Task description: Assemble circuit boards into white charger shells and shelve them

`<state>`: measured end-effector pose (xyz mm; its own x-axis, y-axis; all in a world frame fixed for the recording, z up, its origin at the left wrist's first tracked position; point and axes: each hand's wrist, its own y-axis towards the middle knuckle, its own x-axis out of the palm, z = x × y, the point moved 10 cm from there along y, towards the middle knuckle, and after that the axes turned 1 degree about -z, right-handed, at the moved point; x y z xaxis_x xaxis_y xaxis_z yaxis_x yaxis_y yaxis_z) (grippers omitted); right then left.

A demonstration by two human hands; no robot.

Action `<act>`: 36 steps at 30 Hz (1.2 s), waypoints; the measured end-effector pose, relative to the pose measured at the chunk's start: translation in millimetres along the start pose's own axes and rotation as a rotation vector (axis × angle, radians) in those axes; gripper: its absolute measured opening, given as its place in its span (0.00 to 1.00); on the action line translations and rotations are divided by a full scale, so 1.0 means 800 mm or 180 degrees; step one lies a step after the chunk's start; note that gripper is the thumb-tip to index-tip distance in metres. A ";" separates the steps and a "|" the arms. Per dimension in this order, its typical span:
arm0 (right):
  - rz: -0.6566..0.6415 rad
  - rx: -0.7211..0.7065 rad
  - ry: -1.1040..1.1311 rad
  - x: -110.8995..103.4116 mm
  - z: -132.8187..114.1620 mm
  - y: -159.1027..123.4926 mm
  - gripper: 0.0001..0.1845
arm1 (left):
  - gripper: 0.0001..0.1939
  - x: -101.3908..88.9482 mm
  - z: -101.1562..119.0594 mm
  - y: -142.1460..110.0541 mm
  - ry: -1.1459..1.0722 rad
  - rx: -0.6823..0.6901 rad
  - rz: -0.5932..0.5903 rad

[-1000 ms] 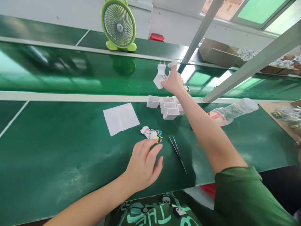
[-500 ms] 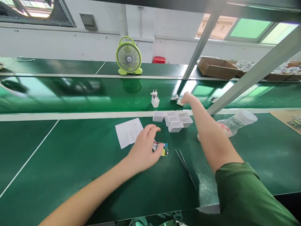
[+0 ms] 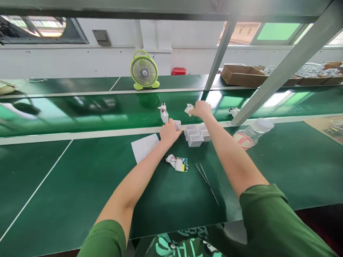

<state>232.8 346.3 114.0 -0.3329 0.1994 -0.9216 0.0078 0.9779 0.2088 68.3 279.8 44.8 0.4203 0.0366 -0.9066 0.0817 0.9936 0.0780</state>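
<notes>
My left hand (image 3: pixel 169 133) is closed around a small white plastic case (image 3: pixel 177 124) at the far edge of the green work surface. My right hand (image 3: pixel 202 109), reaching farther over the belt, pinches a white plug piece (image 3: pixel 189 109); its details are too small to make out. Several open white cases (image 3: pixel 195 139) stand grouped between my forearms. Nearer to me lies a circuit board (image 3: pixel 182 164) with a white plug (image 3: pixel 171 159) wired to it. Tweezers (image 3: pixel 207 184) rest to its right. Another case (image 3: pixel 164 116) with a plug on top stands on the belt.
A white paper sheet (image 3: pixel 144 147) lies left of my left forearm. A clear plastic jar (image 3: pixel 253 134) stands beyond my right forearm, near a slanted metal post (image 3: pixel 278 67). Behind the belt are a green fan (image 3: pixel 145 72) and cardboard boxes (image 3: pixel 239 75) of white parts.
My left hand has left the circuit board and moved forward onto a white case. My right hand has shifted left over the belt, with the white plug piece in its fingers.
</notes>
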 end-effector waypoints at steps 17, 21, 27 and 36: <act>-0.0610 -0.1630 -0.1967 0.018 0.020 -0.315 0.21 | 0.30 0.016 0.036 -0.279 -0.1359 0.2008 -0.0798; -0.0821 -0.1291 -0.1383 0.000 0.030 -0.316 0.31 | 0.33 0.026 0.021 -0.273 -0.1166 0.1923 -0.0616; -0.1363 -0.1142 -0.1449 0.029 0.027 -0.292 0.09 | 0.31 0.031 0.001 -0.264 -0.1400 0.1444 -0.0727; 0.0322 0.0380 0.3247 -0.039 0.096 -0.314 0.22 | 0.31 0.017 -0.001 -0.260 -0.2497 0.1422 -0.0873</act>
<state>313.4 99.0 65.0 -0.9667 0.1877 -0.1741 0.1551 0.9705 0.1848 56.0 73.6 15.7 0.8101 -0.4363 -0.3916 0.5385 0.8179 0.2026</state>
